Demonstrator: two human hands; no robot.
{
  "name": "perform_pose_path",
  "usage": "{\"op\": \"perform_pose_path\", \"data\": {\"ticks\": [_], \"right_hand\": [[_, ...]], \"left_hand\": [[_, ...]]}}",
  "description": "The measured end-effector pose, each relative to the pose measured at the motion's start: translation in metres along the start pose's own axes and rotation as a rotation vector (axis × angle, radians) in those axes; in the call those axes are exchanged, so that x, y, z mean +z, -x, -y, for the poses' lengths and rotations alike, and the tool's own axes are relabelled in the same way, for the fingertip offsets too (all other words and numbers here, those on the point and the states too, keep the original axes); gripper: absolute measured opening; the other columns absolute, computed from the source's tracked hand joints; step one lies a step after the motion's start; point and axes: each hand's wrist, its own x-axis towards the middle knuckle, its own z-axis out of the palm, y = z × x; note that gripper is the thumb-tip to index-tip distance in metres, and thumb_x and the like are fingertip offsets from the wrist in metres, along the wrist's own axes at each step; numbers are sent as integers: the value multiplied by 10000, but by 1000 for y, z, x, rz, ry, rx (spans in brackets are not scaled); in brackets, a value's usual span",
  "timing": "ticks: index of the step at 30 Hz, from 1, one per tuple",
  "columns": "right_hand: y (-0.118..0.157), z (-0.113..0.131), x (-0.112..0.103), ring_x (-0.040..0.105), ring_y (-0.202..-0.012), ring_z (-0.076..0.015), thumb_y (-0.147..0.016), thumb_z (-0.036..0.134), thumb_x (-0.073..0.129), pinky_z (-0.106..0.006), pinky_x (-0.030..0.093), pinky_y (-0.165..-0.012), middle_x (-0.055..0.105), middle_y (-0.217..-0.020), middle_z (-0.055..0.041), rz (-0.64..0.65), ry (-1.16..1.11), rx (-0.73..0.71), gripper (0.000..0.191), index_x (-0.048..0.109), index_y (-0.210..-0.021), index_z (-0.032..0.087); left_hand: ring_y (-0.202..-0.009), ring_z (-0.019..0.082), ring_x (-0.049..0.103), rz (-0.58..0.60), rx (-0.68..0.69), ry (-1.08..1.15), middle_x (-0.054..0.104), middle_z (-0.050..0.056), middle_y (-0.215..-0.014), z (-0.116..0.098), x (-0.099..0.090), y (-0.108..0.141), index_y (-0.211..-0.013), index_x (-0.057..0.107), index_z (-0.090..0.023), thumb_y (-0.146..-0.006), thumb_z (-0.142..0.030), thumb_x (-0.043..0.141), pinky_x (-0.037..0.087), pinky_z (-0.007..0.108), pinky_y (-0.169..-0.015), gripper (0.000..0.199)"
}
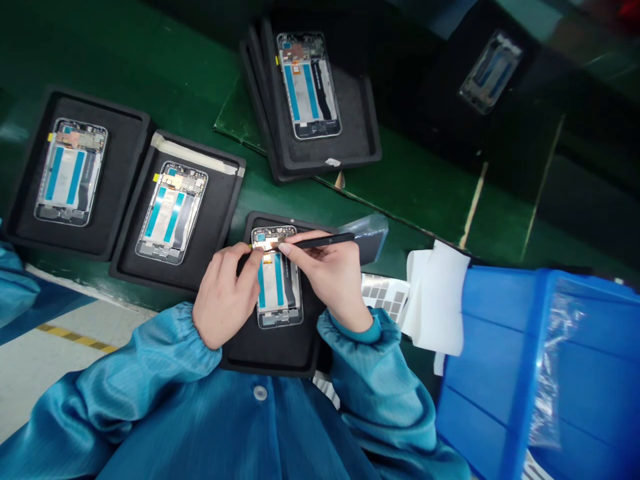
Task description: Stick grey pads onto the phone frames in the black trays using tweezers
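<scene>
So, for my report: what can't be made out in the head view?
Head view:
Phone frame: covered by the left hand and right hand
Black pen-like tool: tip too small to tell
Blue crate: contents hidden, cut off by the right edge
Far phone frame: too dark, blurred for detail

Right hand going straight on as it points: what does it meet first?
The right hand would likely meet the phone first, at its top end; depth is unclear.
</scene>
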Motion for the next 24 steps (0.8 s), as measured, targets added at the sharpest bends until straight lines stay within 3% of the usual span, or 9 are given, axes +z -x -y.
{"op": "perform_pose_path", "data": {"ticks": [7, 13, 16, 19, 24], "right_hand": [[0, 0, -1, 744, -691, -188, -769, 389, 830, -288, 611, -607, 792, -790, -38, 13, -7, -4, 210, 776, -825, 193], [1, 4, 2, 740, -687, -187, -769, 369, 830, -300, 619, -640, 785, -776, -33, -11, 0, -4, 203, 771, -828, 185], [10, 11, -7, 751, -738, -194, -775, 327, 827, -320, 633, -697, 792, -834, -32, -164, 5, -40, 157, 771, -841, 197], [30, 13, -34, 753, -775, -214, -759, 317, 844, -357, 636, -724, 792, -877, -36, -340, 3, -89, 168, 777, -886, 229], [77, -18, -97, 710, -698, -195, -711, 301, 877, -374, 613, -707, 742, -812, -11, -675, -41, -123, 189, 768, -858, 252]], "left_hand": [[-1078, 301, 541, 30, 9, -26, 569, 189, -1213, 1, -1, 0, -1340, 561, -126, -893, -84, 514, 526, 456, -899, 451], [-1083, 320, 532, 136, 51, -210, 586, 172, -1245, -3, -6, -1, -1369, 588, -159, -924, -163, 541, 512, 437, -860, 447], [-1108, 321, 541, 172, 92, -312, 610, 158, -1252, -5, -10, -2, -1377, 585, -166, -935, -173, 534, 497, 427, -855, 445], [-1105, 315, 562, 193, 109, -291, 634, 138, -1237, 0, -19, -10, -1336, 606, -187, -929, -163, 526, 491, 438, -857, 415], [-1037, 295, 593, 1, -20, -111, 651, 141, -1152, 7, -45, -42, -1263, 597, -147, -947, -181, 492, 497, 448, -903, 334]]}}
